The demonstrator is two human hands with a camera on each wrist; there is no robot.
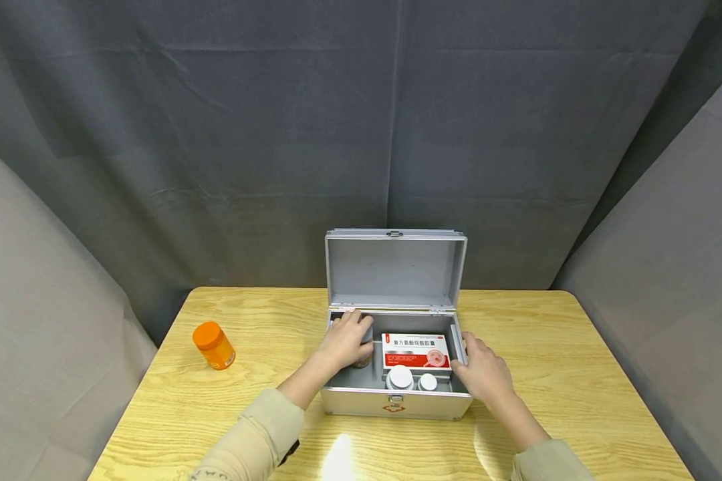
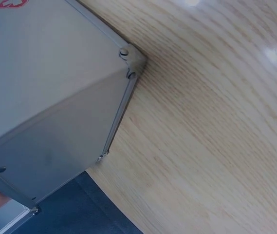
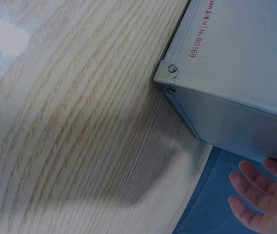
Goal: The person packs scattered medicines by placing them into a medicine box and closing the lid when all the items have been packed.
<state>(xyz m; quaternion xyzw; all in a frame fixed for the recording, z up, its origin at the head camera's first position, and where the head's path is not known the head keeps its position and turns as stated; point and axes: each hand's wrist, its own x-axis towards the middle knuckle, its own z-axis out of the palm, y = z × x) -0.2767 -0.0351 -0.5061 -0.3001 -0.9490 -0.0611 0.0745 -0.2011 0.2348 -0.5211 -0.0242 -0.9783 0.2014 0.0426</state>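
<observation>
A silver medicine case (image 1: 397,403) stands on the table with its lid (image 1: 397,274) raised. My left hand (image 1: 344,341) reaches into its left end and grips a jar (image 1: 363,362), mostly hidden by the fingers; a grey part and a brownish lower part show. Inside, to the right, lie a red-and-white medicine box (image 1: 416,351) and two white-capped bottles, a larger bottle (image 1: 400,378) and a smaller bottle (image 1: 427,383). My right hand (image 1: 487,374) rests at the case's right wall, thumb by the rim. In the right wrist view its fingers (image 3: 252,183) are spread and loosely bent.
An orange jar (image 1: 214,345) stands on the left part of the wooden table (image 1: 265,321), apart from the case. A dark grey curtain (image 1: 247,167) hangs behind the table, and pale cloth (image 1: 36,321) flanks it.
</observation>
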